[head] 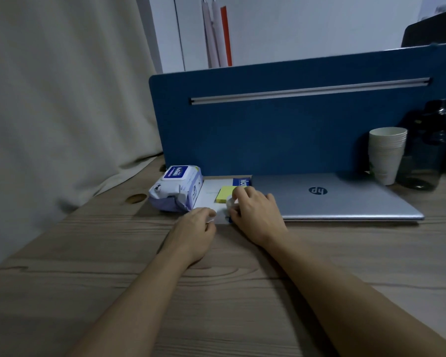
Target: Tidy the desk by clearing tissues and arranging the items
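A white and blue notebook (210, 193) lies flat on the wooden desk (113, 266) between a pack of wet wipes (177, 188) and a closed silver laptop (345, 199). A yellow sticky-note pad (225, 194) rests on the notebook. My left hand (195, 229) is curled at the notebook's near edge, with a bit of white showing at its fingertips. My right hand (255, 212) covers the notebook's near right corner and pinches a small white object (229, 202) beside the yellow pad. What that object is cannot be told.
A blue divider panel (294, 130) stands along the desk's back. A stack of paper cups (386, 153) and a dark glass bottle (428, 150) stand at the back right. A beige curtain (62, 99) hangs at the left, near a cable hole (135, 198).
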The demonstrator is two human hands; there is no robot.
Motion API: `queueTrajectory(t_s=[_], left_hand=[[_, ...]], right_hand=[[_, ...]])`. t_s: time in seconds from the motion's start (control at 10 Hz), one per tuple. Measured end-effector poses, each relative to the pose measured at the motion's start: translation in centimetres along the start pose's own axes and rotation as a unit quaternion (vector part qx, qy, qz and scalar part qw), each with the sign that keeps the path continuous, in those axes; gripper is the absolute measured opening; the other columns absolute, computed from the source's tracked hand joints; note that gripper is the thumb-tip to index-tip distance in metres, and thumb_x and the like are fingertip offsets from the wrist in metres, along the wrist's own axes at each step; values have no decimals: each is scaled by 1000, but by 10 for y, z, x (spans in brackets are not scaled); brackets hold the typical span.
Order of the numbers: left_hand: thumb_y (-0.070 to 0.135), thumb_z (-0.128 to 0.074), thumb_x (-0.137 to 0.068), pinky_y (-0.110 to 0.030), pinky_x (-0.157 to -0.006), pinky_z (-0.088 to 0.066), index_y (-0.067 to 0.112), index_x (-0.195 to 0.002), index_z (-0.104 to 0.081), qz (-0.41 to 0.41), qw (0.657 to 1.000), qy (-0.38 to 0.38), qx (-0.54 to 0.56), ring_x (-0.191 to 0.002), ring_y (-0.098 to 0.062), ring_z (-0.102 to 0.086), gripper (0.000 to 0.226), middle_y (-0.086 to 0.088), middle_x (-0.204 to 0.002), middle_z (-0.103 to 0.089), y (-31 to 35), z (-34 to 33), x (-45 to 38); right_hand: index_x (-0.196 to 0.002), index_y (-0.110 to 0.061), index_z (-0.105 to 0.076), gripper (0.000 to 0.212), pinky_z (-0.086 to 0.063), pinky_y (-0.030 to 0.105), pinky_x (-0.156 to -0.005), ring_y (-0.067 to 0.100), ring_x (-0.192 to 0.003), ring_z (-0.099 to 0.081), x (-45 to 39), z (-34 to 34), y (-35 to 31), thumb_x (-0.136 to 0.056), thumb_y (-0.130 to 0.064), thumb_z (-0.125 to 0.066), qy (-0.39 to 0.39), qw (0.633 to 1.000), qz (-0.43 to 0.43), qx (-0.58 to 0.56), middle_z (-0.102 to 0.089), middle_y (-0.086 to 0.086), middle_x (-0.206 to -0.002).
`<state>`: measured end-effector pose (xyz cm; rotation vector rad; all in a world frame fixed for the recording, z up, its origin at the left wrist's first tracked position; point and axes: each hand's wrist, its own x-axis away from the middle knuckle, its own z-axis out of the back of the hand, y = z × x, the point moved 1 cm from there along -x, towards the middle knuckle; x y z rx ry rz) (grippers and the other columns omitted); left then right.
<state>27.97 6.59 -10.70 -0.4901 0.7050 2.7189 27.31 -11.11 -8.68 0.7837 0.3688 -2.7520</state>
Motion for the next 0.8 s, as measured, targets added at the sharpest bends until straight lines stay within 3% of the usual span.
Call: queueTrajectory(t_s=[0.2,0.6,0.8], left_hand=[[32,-52,-91,-42,-93,-51,27,-123,-59,-1,1000,1,-12,-112,-21,-57,33,5,-128,-61,3,0,-2],[22,-51,-91,-39,-94,-48,19,-125,-61,-12,1000,7,-28,-113,-23,-57,35,-2,-128,-62,23,11,18],[25,-50,-91,-36,-90,-48,21,-124,-59,-33,998,31,-33,-111,-21,-58,35,2,-126,-62,49,12,50]], right_hand=[[-108,-21,-46,20,-40,42,-82,26,-95,-55,-4,-3,7,-94,-36,-46,48,998,-22,36,-60,3,-109],[-117,-23,-45,36,-37,39,-85,25,-111,-51,25,18,15,-91,-47,-54,-4,999,-49,16,-56,1,-124],[-118,-19,-46,34,-43,39,-87,28,-107,-51,70,41,24,-89,-36,-54,-6,995,-88,-50,-56,6,-119]])
